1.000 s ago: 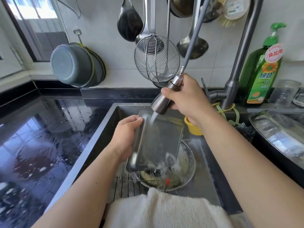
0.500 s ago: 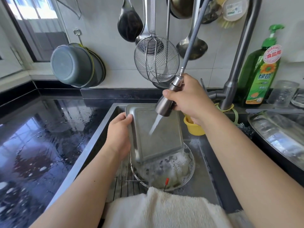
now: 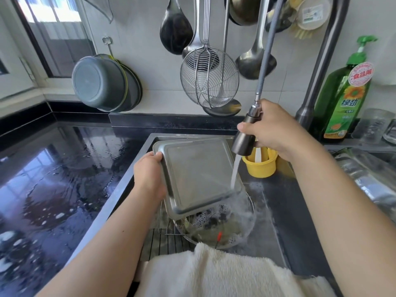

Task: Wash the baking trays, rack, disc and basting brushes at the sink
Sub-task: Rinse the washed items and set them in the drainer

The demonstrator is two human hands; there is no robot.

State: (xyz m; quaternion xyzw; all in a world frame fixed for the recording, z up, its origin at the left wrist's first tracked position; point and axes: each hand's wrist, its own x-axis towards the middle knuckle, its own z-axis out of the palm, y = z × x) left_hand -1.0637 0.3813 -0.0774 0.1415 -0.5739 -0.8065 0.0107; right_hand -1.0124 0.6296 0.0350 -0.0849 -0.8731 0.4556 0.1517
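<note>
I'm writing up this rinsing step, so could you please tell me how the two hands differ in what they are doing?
The left hand grips the baking tray by its left edge, tilted over the sink; the right hand holds the spray head higher up, by the faucet. The left steadies the tray; the right aims water onto the tray's lower right corner. Both keep a closed grip.

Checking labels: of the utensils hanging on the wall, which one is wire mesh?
The round skimmer in the middle; the ladles beside it are solid.

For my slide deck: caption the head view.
Left hand tilts a steel tray over the sink while right hand aims the sprayer at its edge.
</note>
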